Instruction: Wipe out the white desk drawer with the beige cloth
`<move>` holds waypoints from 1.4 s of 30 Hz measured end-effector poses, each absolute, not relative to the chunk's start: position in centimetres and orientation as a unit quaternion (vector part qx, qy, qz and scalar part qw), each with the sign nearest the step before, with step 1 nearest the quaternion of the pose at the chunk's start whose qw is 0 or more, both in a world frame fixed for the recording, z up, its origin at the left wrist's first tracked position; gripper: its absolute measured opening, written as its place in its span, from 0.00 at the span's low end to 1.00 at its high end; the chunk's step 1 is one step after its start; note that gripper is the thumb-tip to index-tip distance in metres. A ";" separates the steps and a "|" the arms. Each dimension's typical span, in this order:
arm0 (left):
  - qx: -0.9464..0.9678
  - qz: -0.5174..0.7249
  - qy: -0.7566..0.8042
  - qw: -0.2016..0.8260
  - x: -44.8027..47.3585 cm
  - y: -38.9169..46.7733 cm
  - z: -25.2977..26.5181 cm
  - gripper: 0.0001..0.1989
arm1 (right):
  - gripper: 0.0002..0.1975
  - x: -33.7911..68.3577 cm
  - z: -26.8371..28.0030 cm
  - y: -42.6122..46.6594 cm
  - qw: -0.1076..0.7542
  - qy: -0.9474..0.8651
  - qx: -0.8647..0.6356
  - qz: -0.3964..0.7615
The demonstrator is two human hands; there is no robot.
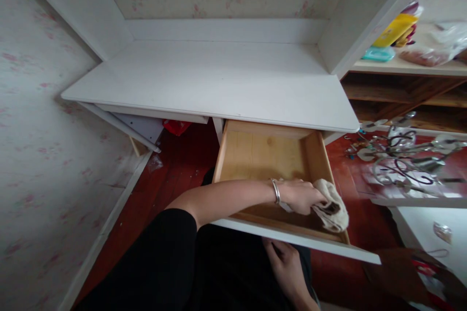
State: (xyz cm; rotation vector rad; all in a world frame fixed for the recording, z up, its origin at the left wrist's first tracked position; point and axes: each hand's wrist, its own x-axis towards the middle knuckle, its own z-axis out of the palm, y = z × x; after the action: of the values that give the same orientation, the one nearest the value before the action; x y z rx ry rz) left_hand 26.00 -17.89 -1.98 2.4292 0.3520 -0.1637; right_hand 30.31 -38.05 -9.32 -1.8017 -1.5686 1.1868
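My left hand (301,196), with a silver bangle (276,191) at its wrist, is closed on a bunched beige cloth (335,210). The arm reaches across a pulled-out wooden drawer (262,150), and the cloth lies over its right side near the front corner. Inside, the bare wooden bottom shows. Below the white drawer front (302,239) is my right hand (286,265), its fingers bent up against the outer face. The fingertips are hidden there, so what they grip cannot be made out.
A white desk (219,82) with side panels stands over the drawer. At right, a chandelier-like fixture (412,155) with metal arms rests near the floor. Bags and a yellow item (396,30) sit on a shelf. A red object (177,127) lies under the desk.
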 end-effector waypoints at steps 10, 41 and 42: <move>0.918 -0.124 0.094 0.364 23.3 -18.7 -1.2 0.04 | 0.26 30.1 -9.2 -38.2 0.237 -0.574 -0.660 0.423; 0.935 -0.183 0.301 0.036 8.3 -8.0 -0.4 0.07 | 0.22 30.2 -8.9 -38.3 0.245 -0.564 -0.653 0.443; 0.933 -0.180 0.311 0.036 8.2 -7.5 -0.4 0.07 | 0.22 30.2 -8.8 -38.3 0.244 -0.565 -0.653 0.442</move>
State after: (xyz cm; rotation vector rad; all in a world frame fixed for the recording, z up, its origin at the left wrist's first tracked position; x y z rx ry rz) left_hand 8.19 -7.49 -0.43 2.8644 0.9547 -0.5530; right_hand 30.20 -38.31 -8.85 -1.7831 -1.5416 1.2062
